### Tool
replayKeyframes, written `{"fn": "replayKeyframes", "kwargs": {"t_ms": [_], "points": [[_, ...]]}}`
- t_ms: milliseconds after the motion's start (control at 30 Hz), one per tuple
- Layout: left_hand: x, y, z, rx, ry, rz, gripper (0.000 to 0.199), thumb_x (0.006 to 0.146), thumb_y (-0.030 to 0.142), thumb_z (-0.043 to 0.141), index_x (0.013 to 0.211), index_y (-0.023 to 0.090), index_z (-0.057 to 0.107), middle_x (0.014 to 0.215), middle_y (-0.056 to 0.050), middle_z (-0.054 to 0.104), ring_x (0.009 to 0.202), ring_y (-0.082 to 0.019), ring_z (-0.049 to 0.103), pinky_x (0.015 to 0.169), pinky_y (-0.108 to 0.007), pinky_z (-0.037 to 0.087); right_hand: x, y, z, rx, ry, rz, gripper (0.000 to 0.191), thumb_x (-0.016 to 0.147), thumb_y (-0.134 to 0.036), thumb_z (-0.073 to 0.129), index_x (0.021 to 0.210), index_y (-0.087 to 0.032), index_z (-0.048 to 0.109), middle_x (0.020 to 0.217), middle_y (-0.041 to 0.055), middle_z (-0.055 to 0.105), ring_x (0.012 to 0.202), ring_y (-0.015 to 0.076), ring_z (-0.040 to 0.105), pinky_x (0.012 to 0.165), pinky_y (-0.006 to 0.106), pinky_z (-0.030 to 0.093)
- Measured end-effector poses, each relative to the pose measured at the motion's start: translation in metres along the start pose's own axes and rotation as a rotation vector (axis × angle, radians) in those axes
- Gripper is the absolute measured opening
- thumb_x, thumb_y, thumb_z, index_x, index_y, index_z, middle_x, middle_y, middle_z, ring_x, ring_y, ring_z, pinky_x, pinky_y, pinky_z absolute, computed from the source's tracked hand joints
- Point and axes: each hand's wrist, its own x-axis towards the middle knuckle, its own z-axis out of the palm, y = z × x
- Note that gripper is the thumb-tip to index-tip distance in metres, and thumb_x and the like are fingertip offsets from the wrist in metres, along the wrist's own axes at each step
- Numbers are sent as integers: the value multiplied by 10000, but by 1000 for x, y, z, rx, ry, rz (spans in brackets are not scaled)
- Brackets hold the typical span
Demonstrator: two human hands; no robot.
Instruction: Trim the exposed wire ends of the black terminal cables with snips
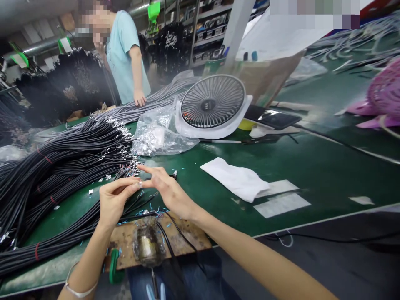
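My left hand (116, 200) is closed in a pinch, thumb and forefinger together at a tiny pale piece too small to name. Right beside it, my right hand (168, 189) reaches in from the right; its fingers point left, and one fingertip meets the left hand's fingertips at that piece. Bundles of black cables (68, 154) with silvery ends lie on the green table just behind and left of my hands. Below my hands, a wooden board (125, 239) carries a metal device (148, 243) wrapped in clear film, with small blue scraps strewn around.
A round fan (213, 101) stands behind a clear plastic bag (159, 131). To the right lie a white cloth (236, 179), a phone (275, 118) and a pink fan (386, 93). A person in a light blue shirt (125, 54) stands across the table, a hand on grey cables.
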Motion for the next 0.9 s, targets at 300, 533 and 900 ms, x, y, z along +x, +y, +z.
{"fn": "replayKeyframes", "kwargs": {"t_ms": [300,533,900], "points": [[3,0,2,-97,-21,-182,172,617,270,782,724,156,709,743,-18,699,715,-126,650,706,-218,537,-2,1,-2,-201,-6,-112,608,889,-630,258,896,-253,735,1359,30,469,1197,235,351,1052,513,266],[4,0,8,-157,59,-246,464,613,309,755,1028,170,604,638,50,590,561,-74,585,531,-162,501,-3,5,4,-358,-34,-228,423,920,-474,381,907,-250,740,1357,29,473,1190,240,362,1023,479,304],[19,-21,-15,786,-148,48,93,715,264,639,731,190,691,659,-19,645,580,-149,562,606,-266,445,26,24,-29,-1067,-222,107,220,856,-215,549,1012,-169,698,994,131,668,989,282,553,782,374,454]]}}
